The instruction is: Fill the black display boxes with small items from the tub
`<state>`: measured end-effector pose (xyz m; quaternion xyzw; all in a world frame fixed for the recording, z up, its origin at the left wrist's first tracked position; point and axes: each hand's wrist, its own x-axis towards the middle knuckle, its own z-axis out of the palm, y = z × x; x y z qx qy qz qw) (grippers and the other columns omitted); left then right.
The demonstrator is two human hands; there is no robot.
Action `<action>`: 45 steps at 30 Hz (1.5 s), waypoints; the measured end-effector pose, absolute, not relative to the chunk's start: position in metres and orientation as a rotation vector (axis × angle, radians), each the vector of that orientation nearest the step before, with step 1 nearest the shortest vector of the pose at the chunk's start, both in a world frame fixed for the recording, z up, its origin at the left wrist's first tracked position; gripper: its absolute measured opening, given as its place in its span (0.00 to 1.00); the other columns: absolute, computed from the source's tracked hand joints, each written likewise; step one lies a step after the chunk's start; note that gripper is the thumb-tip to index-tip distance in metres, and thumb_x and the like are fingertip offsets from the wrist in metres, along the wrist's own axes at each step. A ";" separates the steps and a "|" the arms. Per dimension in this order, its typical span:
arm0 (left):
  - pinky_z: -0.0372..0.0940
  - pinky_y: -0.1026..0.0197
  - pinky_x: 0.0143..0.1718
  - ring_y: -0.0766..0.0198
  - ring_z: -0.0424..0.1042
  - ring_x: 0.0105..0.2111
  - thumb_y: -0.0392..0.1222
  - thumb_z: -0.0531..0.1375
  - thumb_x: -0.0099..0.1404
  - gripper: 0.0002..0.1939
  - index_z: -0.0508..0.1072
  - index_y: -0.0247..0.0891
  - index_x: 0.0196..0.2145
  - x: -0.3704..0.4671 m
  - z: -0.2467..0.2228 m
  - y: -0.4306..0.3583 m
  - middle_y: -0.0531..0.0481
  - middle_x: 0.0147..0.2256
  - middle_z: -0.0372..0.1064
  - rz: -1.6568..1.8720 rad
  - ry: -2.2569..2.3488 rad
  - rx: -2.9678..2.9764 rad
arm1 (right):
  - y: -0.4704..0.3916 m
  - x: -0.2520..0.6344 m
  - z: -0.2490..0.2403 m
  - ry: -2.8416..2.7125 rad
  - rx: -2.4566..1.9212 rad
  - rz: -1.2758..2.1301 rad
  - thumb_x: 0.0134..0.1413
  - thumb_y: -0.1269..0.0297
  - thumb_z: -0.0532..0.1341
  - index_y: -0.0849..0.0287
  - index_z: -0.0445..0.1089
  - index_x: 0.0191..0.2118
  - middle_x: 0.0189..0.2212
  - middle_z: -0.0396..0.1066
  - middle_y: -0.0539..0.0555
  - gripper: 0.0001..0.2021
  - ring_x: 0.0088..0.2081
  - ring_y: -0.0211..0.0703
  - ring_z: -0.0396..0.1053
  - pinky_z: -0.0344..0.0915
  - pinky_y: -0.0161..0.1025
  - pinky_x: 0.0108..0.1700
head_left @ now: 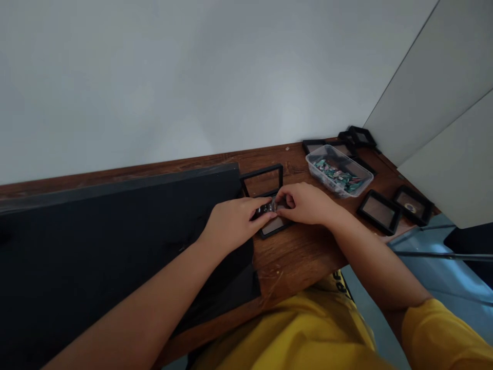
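Observation:
My left hand [239, 220] grips a small dark, glossy item [263, 209] between thumb and fingers. What kind of item it is I cannot make out; something clear like plastic shows at its right end. There the thumb and fingertips of my right hand [306, 203] pinch together, touching that end. Both hands are over an opened black frame on the table. Its raised, window-like half [264, 181] stands behind them, and its lower half [272, 227] lies partly hidden beneath my fingers.
A clear plastic tub [339, 172] with many small green pieces stands to the right. Several black frames lie around it, one [410, 206] holding a round emblem. A large black panel [115, 257] covers the left of the wooden table [300, 252]. A white wall rises behind.

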<state>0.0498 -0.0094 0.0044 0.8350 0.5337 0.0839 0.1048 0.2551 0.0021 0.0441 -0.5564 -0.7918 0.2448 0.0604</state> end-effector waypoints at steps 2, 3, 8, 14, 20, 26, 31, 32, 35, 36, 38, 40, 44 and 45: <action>0.64 0.59 0.34 0.52 0.81 0.42 0.57 0.60 0.73 0.17 0.83 0.55 0.53 0.049 0.004 -0.009 0.52 0.42 0.84 0.268 1.554 2.451 | 0.002 0.255 0.042 -2.393 -1.663 0.749 0.56 0.62 0.71 0.58 0.80 0.45 0.30 0.75 0.49 0.11 0.30 0.39 0.67 0.54 0.37 0.34; 0.64 0.59 0.34 0.52 0.81 0.41 0.57 0.60 0.73 0.17 0.83 0.55 0.52 0.048 0.004 -0.009 0.52 0.42 0.84 0.280 1.543 2.446 | 0.003 0.255 0.042 -2.394 -1.651 0.754 0.57 0.62 0.71 0.59 0.80 0.45 0.30 0.75 0.49 0.12 0.30 0.39 0.67 0.54 0.37 0.34; 0.61 0.60 0.32 0.54 0.81 0.40 0.56 0.60 0.73 0.16 0.83 0.55 0.51 0.046 0.003 -0.008 0.52 0.39 0.83 0.293 1.522 2.445 | 0.003 0.254 0.042 -2.406 -1.624 0.765 0.57 0.63 0.70 0.59 0.81 0.46 0.29 0.76 0.50 0.12 0.30 0.39 0.67 0.54 0.37 0.34; 0.64 0.59 0.34 0.52 0.81 0.41 0.56 0.62 0.72 0.17 0.83 0.54 0.53 0.047 0.002 -0.008 0.51 0.42 0.84 0.322 1.545 2.398 | 0.001 0.251 0.044 -2.427 -1.622 0.754 0.57 0.67 0.68 0.59 0.82 0.48 0.30 0.77 0.51 0.13 0.31 0.41 0.69 0.56 0.37 0.34; 0.65 0.60 0.35 0.54 0.80 0.39 0.56 0.63 0.71 0.19 0.82 0.54 0.55 0.044 0.001 -0.007 0.52 0.40 0.83 0.356 1.547 2.337 | 0.000 0.251 0.044 -2.444 -1.597 0.733 0.58 0.63 0.69 0.59 0.82 0.51 0.30 0.78 0.52 0.16 0.30 0.41 0.69 0.56 0.37 0.34; 0.63 0.60 0.31 0.56 0.78 0.32 0.57 0.64 0.69 0.21 0.82 0.50 0.56 0.044 0.001 -0.006 0.53 0.32 0.80 0.383 1.573 2.299 | 0.001 0.252 0.043 -2.424 -1.620 0.732 0.57 0.66 0.69 0.58 0.82 0.51 0.29 0.77 0.51 0.15 0.30 0.40 0.68 0.56 0.37 0.34; 0.59 0.61 0.28 0.59 0.74 0.27 0.59 0.63 0.68 0.22 0.82 0.49 0.54 0.043 0.001 -0.006 0.54 0.27 0.75 0.393 1.564 2.279 | 0.003 0.254 0.042 -2.402 -1.634 0.721 0.57 0.68 0.69 0.58 0.81 0.51 0.30 0.77 0.50 0.16 0.31 0.40 0.68 0.56 0.37 0.35; 0.59 0.61 0.28 0.59 0.73 0.27 0.59 0.63 0.68 0.22 0.82 0.49 0.54 0.043 0.000 -0.006 0.54 0.26 0.75 0.404 1.558 2.281 | 0.003 0.254 0.042 -2.398 -1.634 0.723 0.57 0.69 0.68 0.58 0.81 0.51 0.30 0.77 0.50 0.16 0.31 0.40 0.68 0.56 0.37 0.35; 0.59 0.61 0.28 0.59 0.73 0.26 0.61 0.62 0.69 0.24 0.81 0.49 0.56 0.041 -0.002 -0.005 0.54 0.26 0.73 0.436 1.541 2.274 | 0.003 0.254 0.042 -2.380 -1.626 0.713 0.58 0.69 0.68 0.59 0.80 0.52 0.30 0.76 0.50 0.16 0.31 0.39 0.68 0.56 0.37 0.36; 0.60 0.61 0.28 0.60 0.72 0.26 0.61 0.61 0.68 0.25 0.81 0.48 0.56 0.041 -0.002 -0.005 0.54 0.26 0.73 0.444 1.536 2.267 | 0.003 0.254 0.042 -2.376 -1.626 0.711 0.59 0.69 0.68 0.59 0.80 0.53 0.29 0.76 0.50 0.16 0.31 0.39 0.67 0.56 0.37 0.36; 0.60 0.61 0.28 0.60 0.72 0.26 0.62 0.61 0.68 0.27 0.80 0.47 0.58 0.040 -0.003 -0.005 0.55 0.25 0.72 0.450 1.532 2.247 | 0.004 0.254 0.041 -2.376 -1.633 0.708 0.59 0.69 0.68 0.59 0.80 0.53 0.29 0.75 0.50 0.16 0.31 0.39 0.67 0.55 0.37 0.36; 0.60 0.61 0.28 0.61 0.71 0.25 0.62 0.62 0.67 0.28 0.79 0.45 0.58 0.039 -0.003 -0.005 0.55 0.25 0.71 0.445 1.532 2.226 | 0.004 0.254 0.040 -2.388 -1.639 0.708 0.60 0.69 0.68 0.59 0.80 0.53 0.30 0.75 0.50 0.15 0.31 0.40 0.67 0.55 0.37 0.36; 0.60 0.61 0.28 0.61 0.69 0.25 0.61 0.62 0.66 0.29 0.79 0.45 0.59 0.038 -0.002 -0.005 0.56 0.25 0.70 0.442 1.518 2.225 | 0.004 0.254 0.039 -2.401 -1.637 0.709 0.60 0.68 0.69 0.58 0.80 0.53 0.31 0.75 0.51 0.15 0.32 0.40 0.67 0.55 0.37 0.36; 0.60 0.61 0.28 0.62 0.69 0.25 0.61 0.62 0.67 0.28 0.79 0.45 0.58 0.038 -0.002 -0.005 0.56 0.25 0.70 0.449 1.511 2.230 | 0.004 0.254 0.039 -2.402 -1.637 0.708 0.60 0.68 0.69 0.58 0.80 0.53 0.31 0.75 0.51 0.15 0.32 0.40 0.67 0.55 0.37 0.36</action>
